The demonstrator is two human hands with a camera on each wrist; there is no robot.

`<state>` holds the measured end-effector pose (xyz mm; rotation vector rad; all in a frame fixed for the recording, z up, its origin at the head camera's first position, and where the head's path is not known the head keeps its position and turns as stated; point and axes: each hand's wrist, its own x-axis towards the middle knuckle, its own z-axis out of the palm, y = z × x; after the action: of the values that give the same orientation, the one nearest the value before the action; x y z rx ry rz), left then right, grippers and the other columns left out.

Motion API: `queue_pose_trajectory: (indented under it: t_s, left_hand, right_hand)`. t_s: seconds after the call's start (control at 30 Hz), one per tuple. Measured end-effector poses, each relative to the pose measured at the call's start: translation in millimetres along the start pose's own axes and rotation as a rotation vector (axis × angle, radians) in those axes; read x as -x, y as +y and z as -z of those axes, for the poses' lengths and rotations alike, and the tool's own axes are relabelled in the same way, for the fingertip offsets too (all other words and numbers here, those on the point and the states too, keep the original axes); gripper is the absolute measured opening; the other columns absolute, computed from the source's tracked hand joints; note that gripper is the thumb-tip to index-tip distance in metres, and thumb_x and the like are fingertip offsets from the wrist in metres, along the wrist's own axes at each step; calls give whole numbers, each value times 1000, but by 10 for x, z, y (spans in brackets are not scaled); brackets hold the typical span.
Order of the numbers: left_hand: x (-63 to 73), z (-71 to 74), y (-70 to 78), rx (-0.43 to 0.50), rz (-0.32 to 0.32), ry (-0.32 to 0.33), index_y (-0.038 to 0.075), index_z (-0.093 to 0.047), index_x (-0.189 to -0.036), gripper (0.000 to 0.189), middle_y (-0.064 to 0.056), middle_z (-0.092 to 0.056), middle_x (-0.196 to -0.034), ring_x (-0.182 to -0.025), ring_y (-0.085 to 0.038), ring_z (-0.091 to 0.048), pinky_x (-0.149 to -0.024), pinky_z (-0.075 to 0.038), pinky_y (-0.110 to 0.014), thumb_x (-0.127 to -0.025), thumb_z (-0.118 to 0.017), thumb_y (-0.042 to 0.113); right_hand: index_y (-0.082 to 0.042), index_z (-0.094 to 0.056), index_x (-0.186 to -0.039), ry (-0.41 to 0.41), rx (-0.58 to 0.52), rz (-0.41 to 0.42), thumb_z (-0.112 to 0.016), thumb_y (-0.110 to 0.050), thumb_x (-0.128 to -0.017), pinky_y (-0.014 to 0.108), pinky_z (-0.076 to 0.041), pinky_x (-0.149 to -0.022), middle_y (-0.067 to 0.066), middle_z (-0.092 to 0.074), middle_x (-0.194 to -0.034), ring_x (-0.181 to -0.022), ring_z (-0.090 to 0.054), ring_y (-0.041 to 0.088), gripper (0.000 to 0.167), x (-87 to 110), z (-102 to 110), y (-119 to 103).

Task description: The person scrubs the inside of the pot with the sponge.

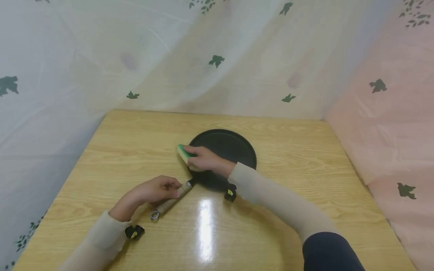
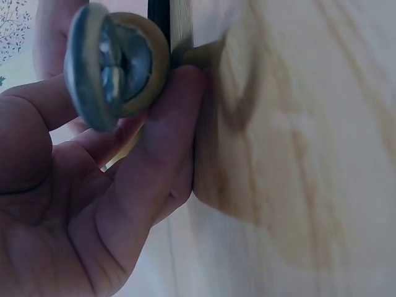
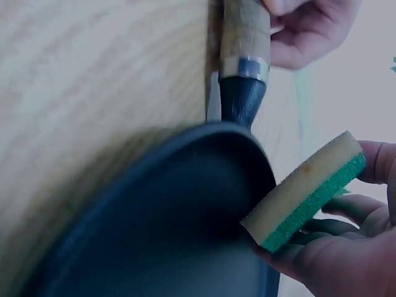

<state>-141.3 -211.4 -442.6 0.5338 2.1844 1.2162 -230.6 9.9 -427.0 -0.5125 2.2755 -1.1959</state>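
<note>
Thumb and fingers of the right hand are pinched round a tilted sponge, held at the left rim of the pan; its handle is gripped by the left hand. The pan is carried by the table.

We take this for a makeshift, curtained-off work corner, though we can't say what building holds it. We see a pale sheet with dark green birds and leaves behind a wood-grain table, and a pinkish sheet along one side. Only the frying pan and sponge strike us as kitchen-like.
</note>
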Motion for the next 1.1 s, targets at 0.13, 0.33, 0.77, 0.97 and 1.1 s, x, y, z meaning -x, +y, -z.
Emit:
queue_pose_trajectory:
  t_s: [0.13, 0.33, 0.77, 0.97, 1.1]
  left_hand:
    - [2, 8, 13, -7, -7, -3, -9, -68, -123, 32, -12, -73, -107, -94, -19, -65, -84, -54, -39, -102, -70, 13]
    - [17, 25, 42, -1, -18, -7, -12, -66, -123, 31, -10, -73, -104, -90, -16, -63, -82, -53, -37, -102, -69, 11]
    - [8, -2, 23, 17, -18, -17, -12, -66, -123, 31, -10, -72, -104, -90, -16, -61, -82, -52, -37, -103, -68, 11]
    - [3, -9, -2, 17, -31, -11, -12, -66, -123, 31, -9, -72, -101, -89, -16, -62, -82, -52, -38, -102, -68, 11]
    - [5, -14, -7, 21, -25, -12, -12, -65, -123, 32, -8, -72, -100, -89, -16, -63, -81, -53, -38, -102, -68, 12]
  right_hand:
    - [-21, -41, -162, 29, -50, -28, -64, -14, -95, 30, -44, -85, 15, -54, -152, -102, -53, 24, 71, -62, 17, -42]
    - [-18, -38, -164, 66, -96, -42, -61, -12, -96, 29, -45, -84, 15, -50, -156, -98, -53, 22, 71, -129, 9, -93]
    - [-19, -39, -163, 147, -127, -36, -60, -9, -95, 26, -48, -79, 15, -55, -151, -94, -56, 21, 72, -245, 48, -17]
    - [-20, -36, -165, 188, -104, -59, -59, -10, -99, 29, -47, -82, 20, -54, -146, -104, -52, 26, 71, -269, 129, -30]
    - [-19, -37, -164, 195, -116, -67, -60, -9, -98, 29, -47, -84, 21, -52, -151, -108, -51, 27, 71, -274, 175, -29]
